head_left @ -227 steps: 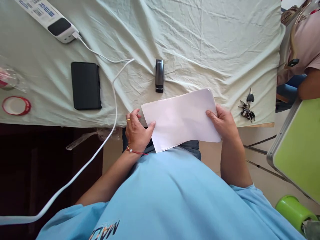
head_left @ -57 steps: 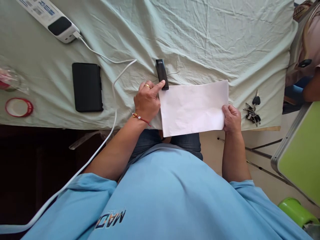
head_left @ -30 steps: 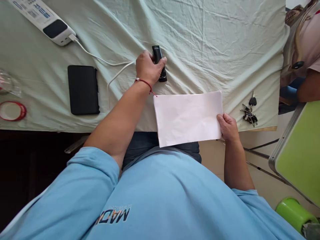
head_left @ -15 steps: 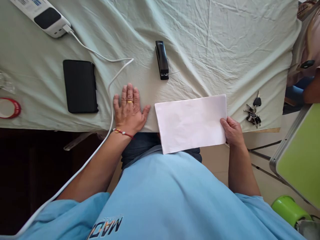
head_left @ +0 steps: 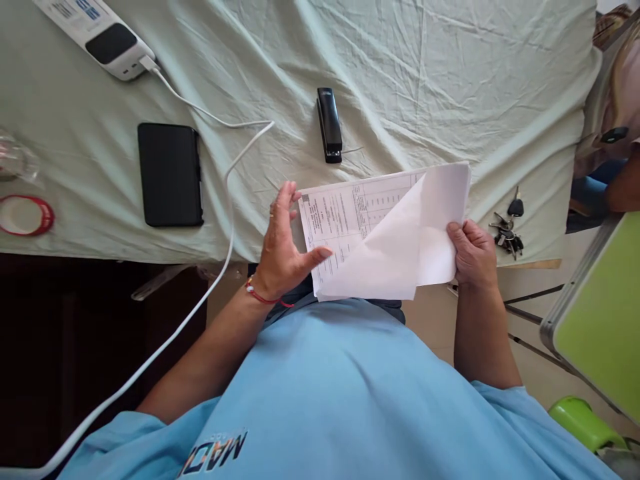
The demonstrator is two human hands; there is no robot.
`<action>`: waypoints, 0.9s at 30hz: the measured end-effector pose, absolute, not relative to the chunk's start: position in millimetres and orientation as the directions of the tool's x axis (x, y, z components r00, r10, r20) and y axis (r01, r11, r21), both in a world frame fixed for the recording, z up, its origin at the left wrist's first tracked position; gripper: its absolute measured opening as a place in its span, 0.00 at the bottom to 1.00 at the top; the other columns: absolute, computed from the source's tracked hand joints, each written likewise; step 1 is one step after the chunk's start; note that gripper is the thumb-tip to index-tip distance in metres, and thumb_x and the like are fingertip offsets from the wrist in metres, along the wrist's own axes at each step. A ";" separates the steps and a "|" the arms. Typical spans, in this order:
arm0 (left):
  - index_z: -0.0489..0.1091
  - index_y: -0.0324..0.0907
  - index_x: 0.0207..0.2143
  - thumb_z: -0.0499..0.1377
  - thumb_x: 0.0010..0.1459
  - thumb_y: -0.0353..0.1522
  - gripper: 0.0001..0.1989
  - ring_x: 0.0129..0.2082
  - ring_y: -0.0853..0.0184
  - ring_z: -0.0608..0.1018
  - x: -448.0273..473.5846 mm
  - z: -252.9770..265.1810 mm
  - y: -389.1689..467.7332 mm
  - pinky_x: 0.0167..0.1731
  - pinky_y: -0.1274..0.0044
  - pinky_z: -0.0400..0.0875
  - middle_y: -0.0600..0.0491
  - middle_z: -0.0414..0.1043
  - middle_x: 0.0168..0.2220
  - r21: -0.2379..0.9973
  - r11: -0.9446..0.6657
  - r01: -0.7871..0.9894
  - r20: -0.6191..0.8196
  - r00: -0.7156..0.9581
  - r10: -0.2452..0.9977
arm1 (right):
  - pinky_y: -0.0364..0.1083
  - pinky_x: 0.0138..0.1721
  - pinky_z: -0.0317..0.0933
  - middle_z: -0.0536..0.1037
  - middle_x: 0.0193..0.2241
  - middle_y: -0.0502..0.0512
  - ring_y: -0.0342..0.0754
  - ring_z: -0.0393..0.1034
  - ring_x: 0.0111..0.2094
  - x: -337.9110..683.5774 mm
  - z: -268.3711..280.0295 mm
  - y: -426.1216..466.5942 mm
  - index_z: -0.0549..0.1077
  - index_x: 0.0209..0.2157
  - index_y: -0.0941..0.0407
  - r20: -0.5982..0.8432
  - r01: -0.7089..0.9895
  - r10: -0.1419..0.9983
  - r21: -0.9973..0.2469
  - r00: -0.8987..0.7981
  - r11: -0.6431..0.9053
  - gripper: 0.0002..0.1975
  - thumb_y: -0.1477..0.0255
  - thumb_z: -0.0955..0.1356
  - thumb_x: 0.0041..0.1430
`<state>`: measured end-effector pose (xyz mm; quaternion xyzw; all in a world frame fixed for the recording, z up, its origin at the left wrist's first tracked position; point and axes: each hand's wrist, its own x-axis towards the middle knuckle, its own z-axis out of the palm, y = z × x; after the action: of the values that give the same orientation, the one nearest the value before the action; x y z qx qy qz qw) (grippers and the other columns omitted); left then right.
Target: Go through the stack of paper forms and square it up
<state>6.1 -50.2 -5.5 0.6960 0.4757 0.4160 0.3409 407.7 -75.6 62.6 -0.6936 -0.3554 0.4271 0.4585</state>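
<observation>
A stack of paper sheets (head_left: 380,240) lies over the near edge of the cloth-covered table. Its top sheet is folded back diagonally, baring printed text and a table on the left part. My right hand (head_left: 475,253) grips the stack's right edge between thumb and curled fingers. At the left edge, my left hand (head_left: 287,243) is raised on its side, thumb apart from the fingers and over the printed page; whether it touches the paper I cannot tell. Just beyond the sheets lies a black stapler (head_left: 329,125).
A black phone-like device (head_left: 170,175) and a red tape roll (head_left: 27,215) lie at left. From a white power bank (head_left: 113,43) a white cable (head_left: 230,200) runs past my left arm. Keys (head_left: 509,230) lie at right, near a green table (head_left: 600,313). Another person's arm shows at far right.
My left hand has lifted off the tablecloth and moved right to the paper's left edge. The top sheet has folded over, showing print. My right hand still holds the stack.
</observation>
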 end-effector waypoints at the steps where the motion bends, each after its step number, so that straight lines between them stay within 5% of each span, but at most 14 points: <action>1: 0.41 0.50 0.90 0.63 0.56 0.80 0.76 0.83 0.33 0.67 11.5 -1.6 -50.8 0.77 0.49 0.72 0.29 0.53 0.86 0.857 -0.354 0.374 0.283 0.233 0.930 | 0.45 0.29 0.67 0.81 0.30 0.50 0.44 0.68 0.29 406.5 66.4 -71.8 0.83 0.35 0.52 -0.248 0.107 0.890 -0.945 0.383 -0.309 0.29 0.43 0.87 0.53; 6: 0.34 0.60 0.90 0.70 0.51 0.78 0.80 0.88 0.28 0.54 28.9 15.5 -64.5 0.84 0.40 0.57 0.35 0.42 0.90 0.701 -0.569 0.431 0.427 0.386 0.818 | 0.45 0.25 0.62 0.77 0.29 0.50 0.43 0.63 0.27 402.7 78.2 -60.1 0.81 0.32 0.52 -0.131 0.158 0.893 -0.963 0.430 -0.217 0.29 0.43 0.86 0.54; 11: 0.40 0.56 0.91 0.63 0.77 0.60 0.54 0.88 0.38 0.58 40.2 10.5 -78.8 0.83 0.44 0.62 0.35 0.45 0.89 0.623 -0.635 0.457 0.496 0.397 0.772 | 0.47 0.27 0.64 0.78 0.30 0.50 0.45 0.65 0.28 398.5 76.6 -57.2 0.80 0.33 0.51 -0.101 0.156 0.896 -0.970 0.433 -0.185 0.29 0.42 0.86 0.54; 15: 0.47 0.52 0.89 0.67 0.75 0.57 0.53 0.82 0.40 0.68 41.0 12.1 -75.3 0.71 0.52 0.80 0.33 0.59 0.84 0.761 -0.486 0.429 0.379 0.314 0.870 | 0.47 0.26 0.63 0.76 0.28 0.50 0.44 0.63 0.27 398.3 73.8 -58.5 0.81 0.32 0.50 -0.080 0.163 0.902 -0.973 0.424 -0.163 0.28 0.43 0.86 0.55; 18: 0.62 0.47 0.80 0.67 0.73 0.59 0.44 0.69 0.45 0.80 35.1 10.2 -67.8 0.57 0.59 0.88 0.34 0.71 0.74 0.826 -0.309 0.471 0.271 0.148 0.951 | 0.48 0.28 0.68 0.79 0.29 0.50 0.45 0.66 0.28 400.3 71.8 -60.9 0.82 0.33 0.49 -0.082 0.146 0.903 -0.977 0.423 -0.157 0.26 0.44 0.86 0.55; 23: 0.73 0.42 0.59 0.67 0.69 0.65 0.38 0.38 0.63 0.81 23.6 1.4 -51.5 0.42 0.69 0.82 0.43 0.80 0.52 0.890 0.089 0.448 0.010 -0.214 0.977 | 0.54 0.39 0.82 0.86 0.35 0.54 0.53 0.81 0.37 403.3 66.4 -67.3 0.87 0.39 0.48 -0.119 0.071 0.905 -0.984 0.409 -0.161 0.23 0.45 0.86 0.56; 27: 0.76 0.43 0.45 0.68 0.71 0.50 0.20 0.28 0.69 0.71 20.1 15.3 -36.7 0.28 0.77 0.66 0.54 0.74 0.32 0.933 0.280 0.226 -0.251 -0.150 0.956 | 0.55 0.43 0.83 0.88 0.38 0.55 0.56 0.85 0.42 405.0 60.2 -68.4 0.88 0.43 0.49 -0.172 0.038 0.905 -0.979 0.389 -0.202 0.23 0.46 0.85 0.57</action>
<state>20.1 -36.7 15.3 0.4549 0.6495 0.3911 0.4672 405.0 -68.4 60.2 -0.6526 -0.3612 0.4184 0.5182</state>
